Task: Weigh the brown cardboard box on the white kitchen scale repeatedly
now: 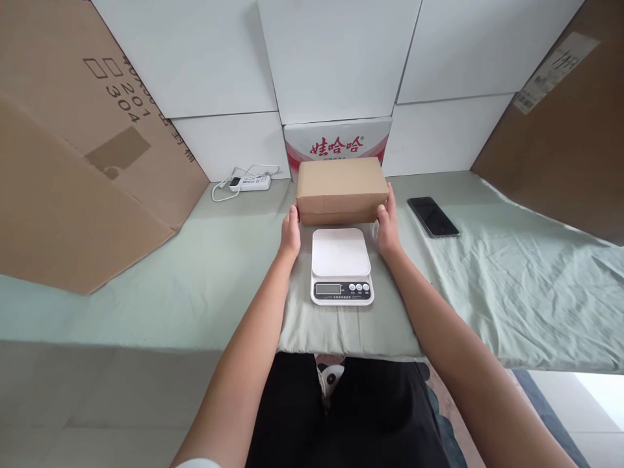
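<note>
The left hand point(290, 235) and right hand point(389, 224) press flat against the two short ends of a cardboard box point(340, 190), fingers together, clamping it between the palms. The box sits on the green cloth point(205, 286) just behind the kitchen scale point(341, 265). It looks stiff, taped shut and probably light, best gripped by those ends.

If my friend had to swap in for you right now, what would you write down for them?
Left hand: pressed on the left end of the plain brown cardboard box.
Right hand: pressed on its right end.
The box sits on the pale green cloth, just behind the small white digital kitchen scale.
Done: box gripped at both ends.
Left: the scale's platform is bare; nothing has been weighed.
A black phone lies to the right.
</note>
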### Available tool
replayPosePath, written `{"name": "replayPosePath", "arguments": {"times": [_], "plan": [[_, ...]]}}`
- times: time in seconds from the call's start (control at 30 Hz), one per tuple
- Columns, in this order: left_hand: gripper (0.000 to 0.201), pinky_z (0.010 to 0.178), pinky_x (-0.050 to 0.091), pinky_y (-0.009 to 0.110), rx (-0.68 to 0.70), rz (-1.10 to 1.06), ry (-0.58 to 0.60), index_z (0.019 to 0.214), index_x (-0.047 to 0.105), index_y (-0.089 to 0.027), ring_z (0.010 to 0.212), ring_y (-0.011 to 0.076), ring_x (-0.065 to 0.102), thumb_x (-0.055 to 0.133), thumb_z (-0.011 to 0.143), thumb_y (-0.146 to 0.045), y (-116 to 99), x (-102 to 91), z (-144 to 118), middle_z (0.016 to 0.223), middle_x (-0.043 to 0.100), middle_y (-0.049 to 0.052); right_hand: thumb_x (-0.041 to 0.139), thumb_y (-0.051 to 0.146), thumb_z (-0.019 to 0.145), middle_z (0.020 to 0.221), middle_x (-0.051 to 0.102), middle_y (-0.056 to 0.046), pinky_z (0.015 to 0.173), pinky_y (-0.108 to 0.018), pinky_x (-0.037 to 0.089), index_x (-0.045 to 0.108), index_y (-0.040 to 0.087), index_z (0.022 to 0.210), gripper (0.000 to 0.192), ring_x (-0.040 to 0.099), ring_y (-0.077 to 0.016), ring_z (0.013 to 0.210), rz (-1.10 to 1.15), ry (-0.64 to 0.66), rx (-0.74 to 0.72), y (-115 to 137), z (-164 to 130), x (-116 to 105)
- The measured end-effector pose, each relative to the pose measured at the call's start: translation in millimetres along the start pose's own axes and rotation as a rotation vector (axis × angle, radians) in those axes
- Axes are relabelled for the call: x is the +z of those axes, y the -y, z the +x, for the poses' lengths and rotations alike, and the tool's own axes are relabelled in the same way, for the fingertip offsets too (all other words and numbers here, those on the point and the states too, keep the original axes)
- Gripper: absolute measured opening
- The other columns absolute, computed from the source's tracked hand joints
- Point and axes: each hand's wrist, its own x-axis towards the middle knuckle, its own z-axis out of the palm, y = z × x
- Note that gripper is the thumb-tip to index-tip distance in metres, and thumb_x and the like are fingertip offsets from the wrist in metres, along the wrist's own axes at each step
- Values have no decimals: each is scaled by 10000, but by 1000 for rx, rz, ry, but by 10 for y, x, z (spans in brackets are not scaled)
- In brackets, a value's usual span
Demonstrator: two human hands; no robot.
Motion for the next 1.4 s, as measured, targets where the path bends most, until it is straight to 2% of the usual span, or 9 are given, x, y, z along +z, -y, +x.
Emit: {"name": "replayPosePath", "arguments": {"times": [0.1,0.2,0.37,0.5,0.67,0.87,1.13,1.2,1.4], "plan": [[987,1467,384,444,178,-2,-28,1613,722,-229,1781,355,471,509,998,-972,-75,-34,-158,1815,616,125,492,978,963,1963,355,-53,1555,-634,134,389,362,1827,1067,204,-384,1880,-39,-23,-83,238,-107,-56],[956,1458,395,448,243,41,-36,1611,727,-249,1773,354,483,515,1007,-959,-189,-100,-471,1794,643,116,494,927,1011,1959,363,-78,1543,-654,185,369,359,1838,1011,227,-388,1874,-84,-15,-109,464,-363,-181],[953,1448,415,478,236,64,-5,1668,682,-268,1757,370,502,428,1046,-944,-259,-208,-1051,1773,666,112,528,864,1047,1928,428,-96,1512,-668,290,413,358,1821,932,311,-406,1844,-101,-13,-89,597,-854,-364],[947,1467,389,512,192,67,3,1676,674,-263,1771,385,476,410,1059,-931,-217,-239,-1287,1789,647,122,529,829,1072,1924,437,-84,1490,-652,345,443,387,1809,864,420,-396,1788,-107,-18,-83,583,-1022,-408],[931,1466,396,537,161,56,3,1660,688,-267,1760,396,493,421,1059,-926,-214,-245,-1398,1762,671,135,535,787,1092,1898,466,-101,1456,-647,402,445,386,1806,823,426,-398,1779,-126,-38,-98,594,-1076,-414],[929,1453,422,527,149,77,-29,1645,702,-275,1738,398,525,396,1060,-930,-217,-261,-1456,1750,684,129,515,757,1109,1795,565,-102,1377,-649,496,489,421,1755,729,550,-400,1669,-163,-43,-129,674,-1137,-423],[948,1464,409,495,169,72,-55,1656,695,-274,1752,381,508,400,1051,-942,-230,-256,-1441,1776,662,113,500,766,1079,1578,685,-130,1173,-759,586,424,449,1786,779,711,-431,1370,-95,-116,-75,571,-1150,-392],[947,1456,420,501,165,72,-48,1657,693,-272,1741,382,525,393,1055,-940,-228,-258,-1438,1775,662,119,514,757,1081,1600,682,-132,1189,-734,585,464,438,1769,760,712,-429,1382,-96,-109,-88,591,-1146,-387],[925,1423,463,512,149,73,-27,1647,698,-282,1717,385,555,384,1066,-929,-219,-259,-1434,1752,682,127,509,755,1092,1768,594,-112,1285,-668,553,536,393,1719,725,601,-434,1594,-138,-93,-107,705,-1144,-376]]}}
